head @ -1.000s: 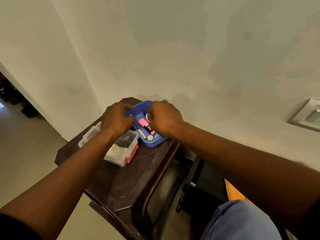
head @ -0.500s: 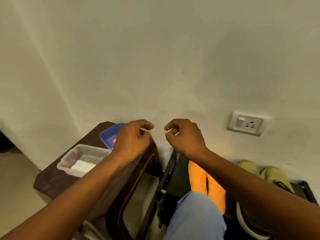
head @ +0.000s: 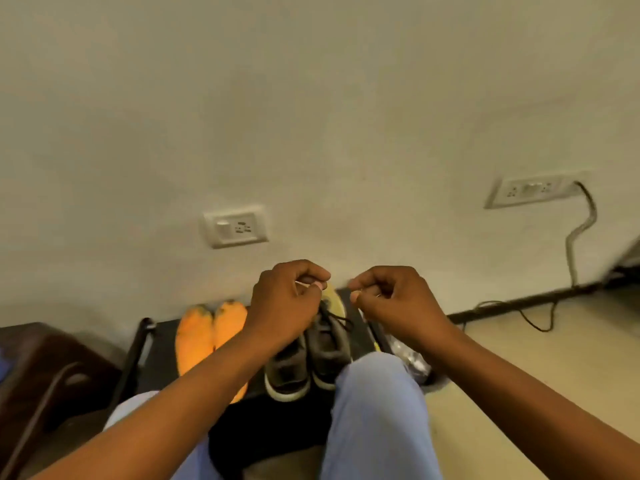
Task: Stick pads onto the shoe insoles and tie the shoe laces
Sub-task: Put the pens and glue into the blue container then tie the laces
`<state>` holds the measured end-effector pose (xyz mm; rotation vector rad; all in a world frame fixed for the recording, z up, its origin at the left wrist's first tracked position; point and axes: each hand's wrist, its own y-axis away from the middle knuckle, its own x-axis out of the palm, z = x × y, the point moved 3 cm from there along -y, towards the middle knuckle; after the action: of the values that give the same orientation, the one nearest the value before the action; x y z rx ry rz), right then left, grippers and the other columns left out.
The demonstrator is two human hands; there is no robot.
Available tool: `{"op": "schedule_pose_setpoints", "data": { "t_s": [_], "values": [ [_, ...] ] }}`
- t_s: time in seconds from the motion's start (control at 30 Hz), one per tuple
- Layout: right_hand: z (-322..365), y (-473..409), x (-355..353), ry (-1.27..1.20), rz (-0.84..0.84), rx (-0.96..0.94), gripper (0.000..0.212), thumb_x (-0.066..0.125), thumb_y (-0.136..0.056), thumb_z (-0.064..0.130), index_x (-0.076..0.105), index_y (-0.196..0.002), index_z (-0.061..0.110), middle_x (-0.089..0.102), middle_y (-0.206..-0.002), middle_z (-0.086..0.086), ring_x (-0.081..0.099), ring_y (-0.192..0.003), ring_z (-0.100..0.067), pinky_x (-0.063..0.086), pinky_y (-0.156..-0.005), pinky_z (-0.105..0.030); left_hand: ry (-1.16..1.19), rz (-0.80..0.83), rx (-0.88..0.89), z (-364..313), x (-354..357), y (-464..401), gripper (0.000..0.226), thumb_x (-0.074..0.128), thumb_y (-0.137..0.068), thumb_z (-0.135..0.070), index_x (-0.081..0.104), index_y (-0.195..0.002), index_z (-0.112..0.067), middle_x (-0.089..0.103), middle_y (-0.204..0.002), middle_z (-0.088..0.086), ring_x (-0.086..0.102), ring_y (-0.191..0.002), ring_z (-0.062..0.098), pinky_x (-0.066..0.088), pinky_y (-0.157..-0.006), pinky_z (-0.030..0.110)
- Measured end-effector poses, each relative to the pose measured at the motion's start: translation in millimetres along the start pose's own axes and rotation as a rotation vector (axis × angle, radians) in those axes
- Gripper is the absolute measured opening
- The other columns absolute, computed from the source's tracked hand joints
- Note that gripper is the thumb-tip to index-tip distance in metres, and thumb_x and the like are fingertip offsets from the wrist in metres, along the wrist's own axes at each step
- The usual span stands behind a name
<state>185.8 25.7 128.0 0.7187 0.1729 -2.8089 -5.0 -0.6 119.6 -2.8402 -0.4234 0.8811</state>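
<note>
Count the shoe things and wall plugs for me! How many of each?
Orange foam insoles: 2
Dark grey lace-up shoes: 2
White wall socket plates: 2
Total: 6

no text, label, brand or number can be read anywhere here; the shoes (head: 311, 355) and wall sockets (head: 235, 226) show no legible marks.

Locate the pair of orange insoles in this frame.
In the head view the orange insoles lie side by side lower left of centre, on the dark platform against the wall, just left of the dark shoes.
</note>
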Motion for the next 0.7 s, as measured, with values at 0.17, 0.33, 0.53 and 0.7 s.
{"op": "schedule_pose_setpoints", "data": {
  "t_s": [0.17, 0.33, 0.53, 0.7],
  "values": [
    [-112.8, 35.8, -72.6, -0.059, -0.155, 0.234, 0.014, 0.071, -0.086, 0.007, 0.076, -0.085, 0.02, 0.069, -0.063, 0.002, 0.069, -0.064, -0.013, 0.052, -0.054, -0.024, -0.001, 0.228, 0.046, -26.1, 145.7, 8.9, 0.019, 0.067, -0.091, -0.016, 0.075, -0.091, -0.033, 0.074, -0.088, -0.018, 0.068, -0.08, -0.002, 0.057, -0.077, 0.023],
    [-232.9, 77.5, -101.5, -0.052, -0.27, 0.488, 0.016, 0.069, -0.085, 0.007, 0.076, -0.084, 0.022, 0.073, -0.07, 0.001, 0.07, -0.067, -0.014, 0.045, -0.051, -0.02, -0.055, 0.472, 0.054, -33.8, 275.9, 28.3, 0.015, 0.066, -0.094, -0.021, 0.075, -0.101, -0.03, 0.073, -0.098, -0.015, 0.066, -0.089, 0.003, 0.055, -0.082, 0.022],
    [-373.5, 92.5, -58.7, 0.053, -0.234, 0.744, 0.014, 0.072, -0.078, 0.015, 0.071, -0.077, 0.028, 0.07, -0.075, 0.007, 0.071, -0.077, -0.018, 0.059, -0.074, -0.037, -0.274, 0.634, -0.096, 12.7, 367.9, 38.8, 0.032, 0.063, -0.089, -0.02, 0.066, -0.119, -0.03, 0.069, -0.114, -0.006, 0.064, -0.105, 0.018, 0.055, -0.087, 0.035],
    [-462.1, 93.3, -0.6, 0.084, -0.117, 0.914, 0.02, 0.069, -0.078, 0.012, 0.069, -0.089, 0.028, 0.071, -0.095, 0.004, 0.068, -0.086, -0.016, 0.049, -0.068, -0.025, -0.354, 0.68, -0.21, 50.2, 406.3, 40.7, 0.028, 0.061, -0.087, -0.019, 0.066, -0.113, -0.027, 0.068, -0.114, -0.002, 0.063, -0.103, 0.022, 0.055, -0.083, 0.036]
  ]
}}
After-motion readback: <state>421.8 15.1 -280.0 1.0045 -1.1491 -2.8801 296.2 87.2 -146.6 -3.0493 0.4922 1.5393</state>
